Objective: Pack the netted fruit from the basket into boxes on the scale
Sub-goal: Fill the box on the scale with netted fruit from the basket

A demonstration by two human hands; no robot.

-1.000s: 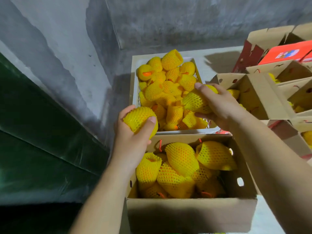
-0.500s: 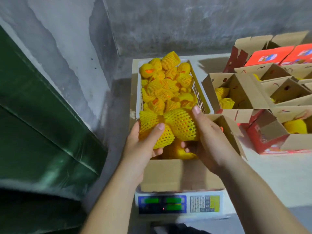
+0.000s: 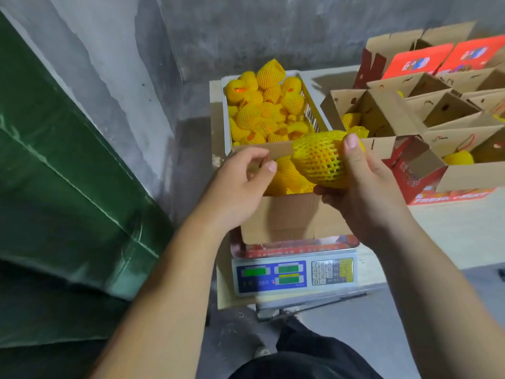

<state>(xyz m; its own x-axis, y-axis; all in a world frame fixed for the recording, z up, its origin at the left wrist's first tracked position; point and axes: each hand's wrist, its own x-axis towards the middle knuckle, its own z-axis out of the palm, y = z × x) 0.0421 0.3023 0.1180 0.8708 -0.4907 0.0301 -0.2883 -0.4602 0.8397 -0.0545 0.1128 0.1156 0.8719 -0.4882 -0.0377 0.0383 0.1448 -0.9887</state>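
Note:
A white basket [image 3: 312, 114] at the back holds several fruit in yellow foam nets [image 3: 262, 113]. In front of it an open cardboard box [image 3: 289, 214] sits on a digital scale [image 3: 295, 272], with netted fruit inside [image 3: 287, 176]. My right hand [image 3: 363, 187] grips one netted fruit [image 3: 319, 157] above the box's right side, thumb on top. My left hand [image 3: 240, 184] hovers over the box's left edge with loosely curled fingers and nothing in it.
To the right stand several open cardboard boxes [image 3: 382, 116] with red printed sides, some with netted fruit inside. A grey concrete wall runs behind and a green sheet [image 3: 68, 187] slopes at the left. My dark trouser leg [image 3: 308, 356] is below the scale.
My left hand let go of its fruit, which now lies in the box, and drew back to the left edge. My right hand lifted its fruit slightly to the right.

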